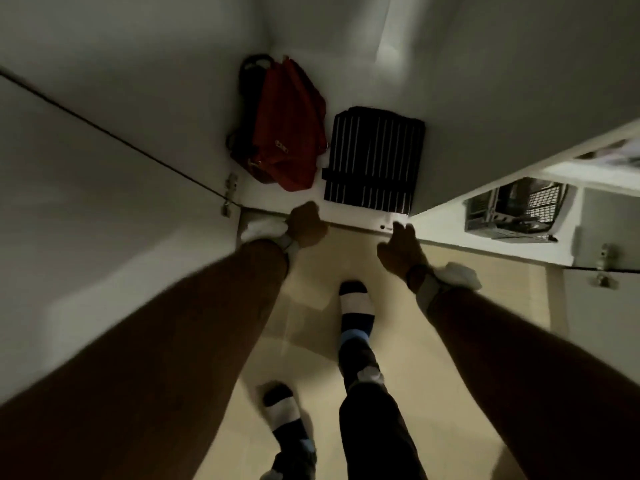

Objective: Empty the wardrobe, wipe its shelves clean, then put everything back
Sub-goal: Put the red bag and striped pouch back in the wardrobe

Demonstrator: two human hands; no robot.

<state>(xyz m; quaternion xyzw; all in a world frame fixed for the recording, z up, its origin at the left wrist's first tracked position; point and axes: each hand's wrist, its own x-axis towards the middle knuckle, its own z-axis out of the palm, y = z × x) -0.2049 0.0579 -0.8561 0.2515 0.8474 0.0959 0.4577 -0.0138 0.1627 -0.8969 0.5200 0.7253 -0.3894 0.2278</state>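
The left hand [306,225] curls its fingers round a white cloth [259,229] at the wardrobe shelf [349,215] near edge; the right hand [398,249] has its fingers loosely spread.

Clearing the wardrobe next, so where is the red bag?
Head view: the red bag lies on the wardrobe floor, left of the striped folded fabric, just beyond the left hand.

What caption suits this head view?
Left hand grips white cloth at the wardrobe front edge; red bag and striped fabric sit inside.

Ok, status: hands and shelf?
Left hand grips white cloth at shelf edge. Right hand open. Red bag, striped bundle on shelf.
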